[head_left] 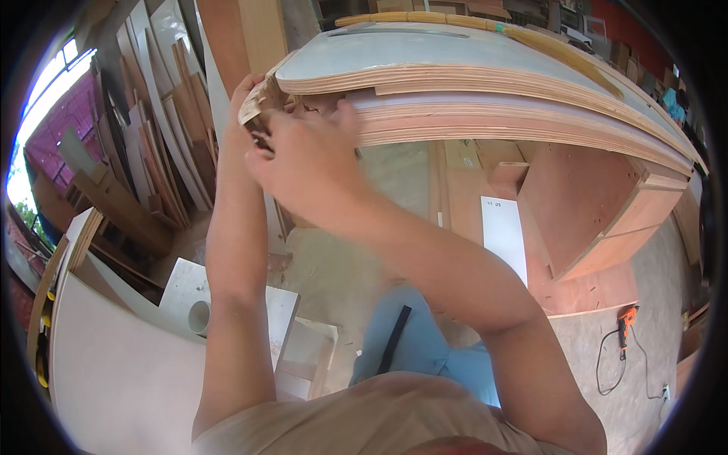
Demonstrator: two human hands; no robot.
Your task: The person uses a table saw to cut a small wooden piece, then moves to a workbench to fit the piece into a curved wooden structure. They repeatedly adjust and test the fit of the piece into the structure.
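At the left end of a stack of plywood panels (485,121), my left hand (246,89) is closed around a ragged, pale tan piece (262,102), whose kind I cannot make out. My right hand (307,152) reaches across to the same spot, its fingers curled against that piece and smeared by motion. Small dark bits show under its fingertips, but what they pinch is hidden. The top panel (394,57) has a pale blue-grey face and a rounded corner just beyond my hands. A bundle of thin yellowish strips (447,19) lies along its far side.
Below the stack on the right stands an open wooden cabinet box (591,205), with a white board (504,235) beside it. An orange corded power tool (626,318) rests on the floor. Boards (163,114) lean at the left, and a large pale panel (121,341) stands nearby.
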